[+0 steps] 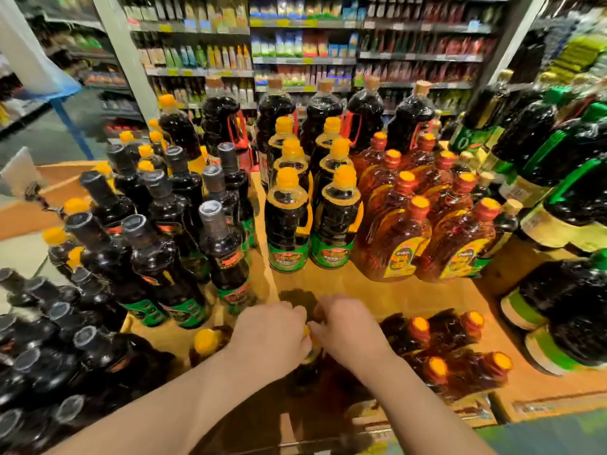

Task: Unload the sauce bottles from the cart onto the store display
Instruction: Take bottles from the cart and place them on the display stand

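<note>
Orange-capped bottle (308, 353) sits under both my hands. Left grip (271, 334) and right grip (348, 326) curl round its top. Green-label bottles (289, 224) stand just beyond.

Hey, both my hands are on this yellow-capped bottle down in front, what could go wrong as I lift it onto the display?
1. The left hand and right hand meet at the cap of the dark sauce bottle; lifted by the top alone, it might slip.
2. The grey-capped bottles stand tightly packed beside the free patch of the display board; a swing could topple them.
</note>
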Motion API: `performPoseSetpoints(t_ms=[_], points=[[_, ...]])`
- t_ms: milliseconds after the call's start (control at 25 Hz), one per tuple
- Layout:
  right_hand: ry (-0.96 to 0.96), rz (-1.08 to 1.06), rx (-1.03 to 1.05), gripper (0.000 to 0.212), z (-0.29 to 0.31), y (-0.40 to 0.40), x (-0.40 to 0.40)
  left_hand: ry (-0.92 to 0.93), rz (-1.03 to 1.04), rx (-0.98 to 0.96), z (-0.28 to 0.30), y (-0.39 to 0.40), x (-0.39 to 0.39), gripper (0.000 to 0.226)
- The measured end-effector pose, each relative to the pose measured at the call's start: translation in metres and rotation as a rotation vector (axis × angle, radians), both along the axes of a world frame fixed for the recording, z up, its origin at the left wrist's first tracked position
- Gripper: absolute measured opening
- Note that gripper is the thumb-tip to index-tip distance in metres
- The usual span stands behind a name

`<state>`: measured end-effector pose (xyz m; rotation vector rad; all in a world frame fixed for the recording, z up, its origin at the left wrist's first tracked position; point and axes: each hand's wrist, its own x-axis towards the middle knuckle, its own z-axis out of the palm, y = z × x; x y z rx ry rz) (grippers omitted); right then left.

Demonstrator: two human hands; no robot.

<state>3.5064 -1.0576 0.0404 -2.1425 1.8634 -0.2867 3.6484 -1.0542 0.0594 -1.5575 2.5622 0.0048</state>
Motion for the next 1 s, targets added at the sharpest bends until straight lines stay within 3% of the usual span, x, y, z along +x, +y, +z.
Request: performPoseSetpoints(t_ms=[200, 480, 640, 800, 920, 1000], points=[[0.056, -0.096, -0.091, 0.017, 0.015, 0.021, -0.064, 0.041, -0.154, -0.005, 0.015, -0.008, -0.068, 0.03], [0.083, -0.512, -0.127, 0.018, 0.026, 0.132, -0.088, 0.053, -0.592, 0.046, 0.028, 0.049, -0.125, 0.022], [0.105, -0.905, -0.076, 0.019, 0.016, 0.24, -0.046, 0.03, -0.923, 0.104, 0.019, 0.123, -0.131, 0.023], [0.141, -1.191, -0.028, 0.005, 0.01, 0.356, -0.018, 0.009, -1.293, 0.112, 0.007, 0.227, -0.143, 0.024], [0.143, -1.466, -0.074, 0.018, 0.01, 0.443, 0.006, -0.008, -1.543, 0.125, 0.002, 0.31, -0.151, 0.021], [0.125, -1.62, -0.065, 0.014, 0.005, 0.5, 0.025, -0.049, -1.688, 0.129, 0.001, 0.371, -0.152, 0.02]])
